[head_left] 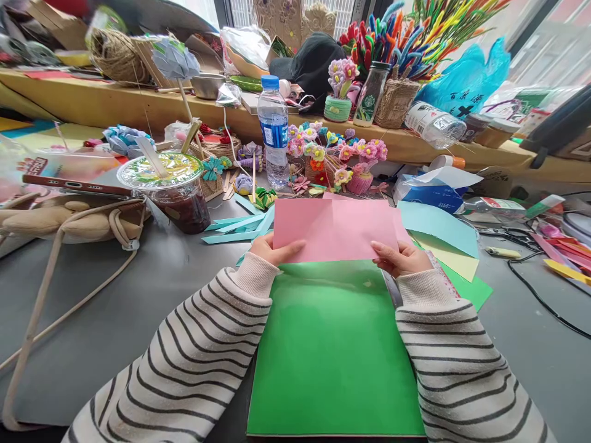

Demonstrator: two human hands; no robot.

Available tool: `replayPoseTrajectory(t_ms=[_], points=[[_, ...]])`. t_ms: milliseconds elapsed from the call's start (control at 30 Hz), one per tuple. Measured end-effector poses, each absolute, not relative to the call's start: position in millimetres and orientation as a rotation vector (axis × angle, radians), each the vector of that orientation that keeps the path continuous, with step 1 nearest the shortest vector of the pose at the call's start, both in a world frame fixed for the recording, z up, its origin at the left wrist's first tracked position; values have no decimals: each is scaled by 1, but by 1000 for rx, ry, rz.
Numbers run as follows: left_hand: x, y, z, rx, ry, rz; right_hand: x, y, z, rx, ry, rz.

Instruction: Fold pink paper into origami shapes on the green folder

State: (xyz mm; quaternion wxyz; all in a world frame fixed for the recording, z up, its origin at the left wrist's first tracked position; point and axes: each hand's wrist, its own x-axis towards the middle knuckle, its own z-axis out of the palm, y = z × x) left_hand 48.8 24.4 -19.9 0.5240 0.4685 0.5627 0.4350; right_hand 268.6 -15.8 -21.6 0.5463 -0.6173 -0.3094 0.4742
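A sheet of pink paper is held up between my two hands, its face toward me. My left hand pinches the lower left corner, thumb in front. My right hand grips the lower right corner the same way; the fingers behind the sheet are partly hidden. Below lies a large green sheet or board, flat on the grey table. More pink paper shows behind the held sheet. Light blue paper strips lie beyond my left hand. Light blue paper and pale yellow paper lie to the right.
At the left stand a lidded drink cup and a phone on a stand. A water bottle and crafted flowers line the back, below a cluttered shelf. Scissors and a black cable lie right.
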Motion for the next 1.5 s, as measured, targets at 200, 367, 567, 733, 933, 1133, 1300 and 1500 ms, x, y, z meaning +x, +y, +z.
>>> replayPoseTrajectory(t_ms=[200, 367, 567, 733, 933, 1133, 1300, 1500], points=[[49, 28, -22, 1088, 1359, 957, 276, -14, -26, -1539, -902, 1025], [50, 28, -26, 1085, 1312, 1001, 276, -12, -27, -1488, -746, 1111], [49, 29, -28, 1174, 1303, 1062, 276, -12, -25, -1451, -696, 1180], [49, 28, -26, 1193, 1304, 1021, 276, -14, -23, -1458, -670, 1278], [49, 26, -26, 1221, 1280, 1022, 273, -15, -23, -1480, -618, 1268], [53, 21, -24, 1233, 1292, 1091, 268, -15, -22, -1481, -591, 1285], [54, 17, -23, 1276, 1305, 1170, 270, -12, -31, -1443, -594, 1282], [53, 18, -25, 1337, 1312, 1175, 269, -11, -29, -1472, -564, 1291]])
